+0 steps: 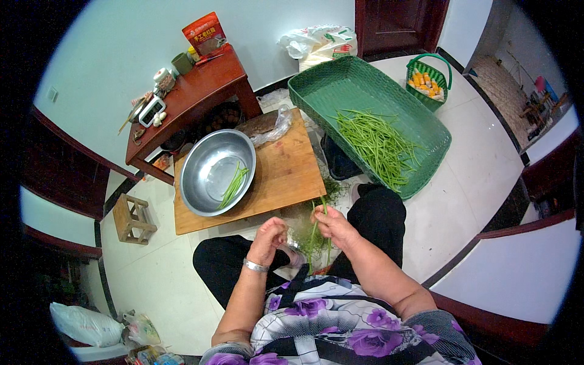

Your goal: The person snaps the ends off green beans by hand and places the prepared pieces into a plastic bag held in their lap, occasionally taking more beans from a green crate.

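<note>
My right hand (335, 226) pinches a few long green stems (313, 237), which hang down over my lap. To its left, beyond the near edge of the wooden board, my left hand (270, 235) is raised with its fingers curled; whether it holds anything small cannot be told. A wide metal basin (194, 182) rests on the board (283, 178) with a small bunch of green stems (234, 185) inside. A large pile of similar stems (376, 146) lies in the green woven tray (429, 180) at the right. Green trimmings (299, 235) lie on the floor between my legs.
A dark red wooden table (200, 86) holds jars, a red packet (205, 34) and garlic (159, 118). A green basket (431, 98) stands behind the tray, a wooden stool (132, 219) at the left. Clear plastic (276, 130) lies on the board; white bags (324, 43) stand by the wall.
</note>
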A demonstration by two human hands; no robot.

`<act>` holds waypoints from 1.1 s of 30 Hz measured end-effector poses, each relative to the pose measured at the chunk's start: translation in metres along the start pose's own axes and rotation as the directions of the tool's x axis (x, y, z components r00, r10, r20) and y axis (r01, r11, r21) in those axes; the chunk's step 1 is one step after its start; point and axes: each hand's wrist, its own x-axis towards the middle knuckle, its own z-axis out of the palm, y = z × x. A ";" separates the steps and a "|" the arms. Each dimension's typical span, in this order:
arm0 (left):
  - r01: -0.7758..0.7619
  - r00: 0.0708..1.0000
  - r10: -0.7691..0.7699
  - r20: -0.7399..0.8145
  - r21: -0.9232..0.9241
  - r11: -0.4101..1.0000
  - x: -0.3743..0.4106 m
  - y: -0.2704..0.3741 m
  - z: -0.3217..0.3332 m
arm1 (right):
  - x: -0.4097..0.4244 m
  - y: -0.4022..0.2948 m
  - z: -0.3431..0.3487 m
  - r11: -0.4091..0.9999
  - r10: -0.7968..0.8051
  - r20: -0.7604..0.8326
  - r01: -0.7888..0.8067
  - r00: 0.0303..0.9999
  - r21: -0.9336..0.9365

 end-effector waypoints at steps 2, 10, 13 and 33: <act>-0.034 0.999 0.036 0.019 -0.110 0.993 -0.002 0.007 -0.007 | 0.001 -0.001 -0.003 1.000 -0.021 -0.036 0.022 0.999 0.010; -0.243 0.959 0.279 0.044 -0.378 0.893 -0.023 0.052 -0.020 | 0.005 -0.001 -0.018 0.988 -0.119 -0.236 0.138 0.965 0.067; -0.327 0.929 0.371 -0.011 -0.496 0.804 -0.031 0.069 -0.022 | 0.005 -0.003 -0.018 0.988 -0.134 -0.318 0.153 0.939 0.036; -0.123 0.987 0.162 -0.019 0.565 0.816 0.008 0.006 0.015 | 0.006 0.005 -0.002 0.680 -0.241 0.119 0.255 0.963 -0.688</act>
